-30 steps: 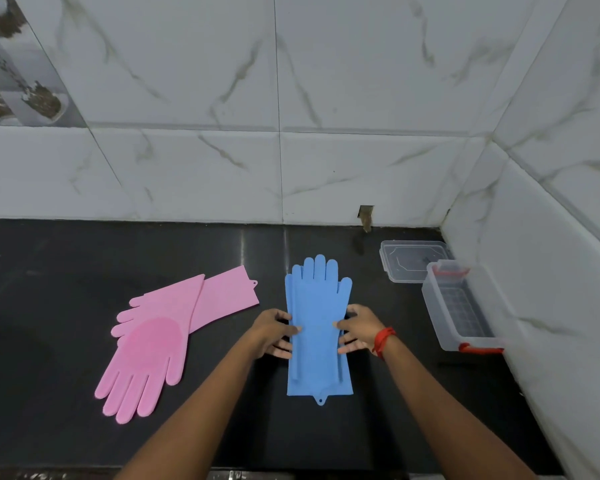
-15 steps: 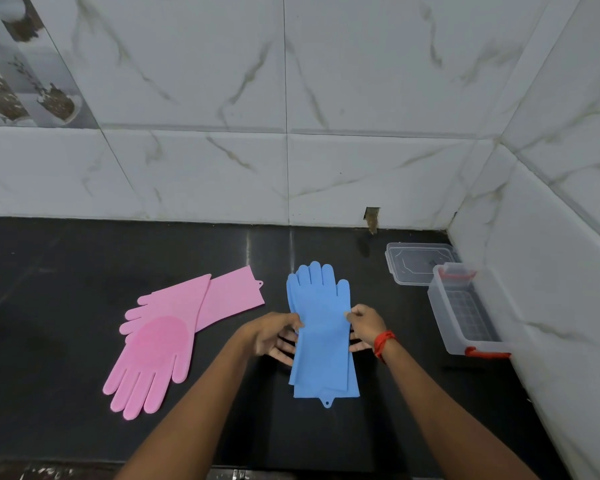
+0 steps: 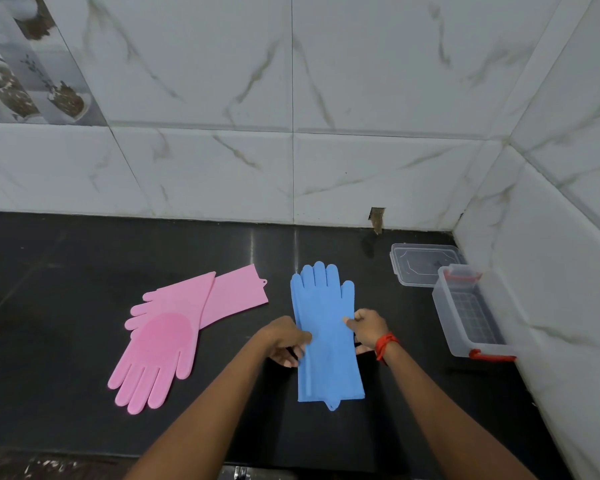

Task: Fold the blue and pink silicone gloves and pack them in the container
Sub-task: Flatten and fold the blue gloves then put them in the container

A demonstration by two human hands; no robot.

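The blue gloves (image 3: 326, 334) lie stacked flat on the black counter, fingers pointing to the wall. My left hand (image 3: 284, 341) pinches their left edge at mid-length. My right hand (image 3: 366, 327), with a red thread at the wrist, pinches the right edge opposite. Two pink gloves (image 3: 174, 327) lie crossed to the left, one palm-up with fingers toward me. The clear container (image 3: 465, 313) with red clips stands open at the right against the side wall.
The container's clear lid (image 3: 423, 263) lies flat behind it in the corner. Marble-tiled walls close the back and the right side. The black counter (image 3: 49, 306) stretches to the left; its front edge runs below my forearms.
Both hands went from resting flat beside the blue gloves to gripping their side edges, and the gloves' middle has lifted slightly. The pink gloves and container stayed put.
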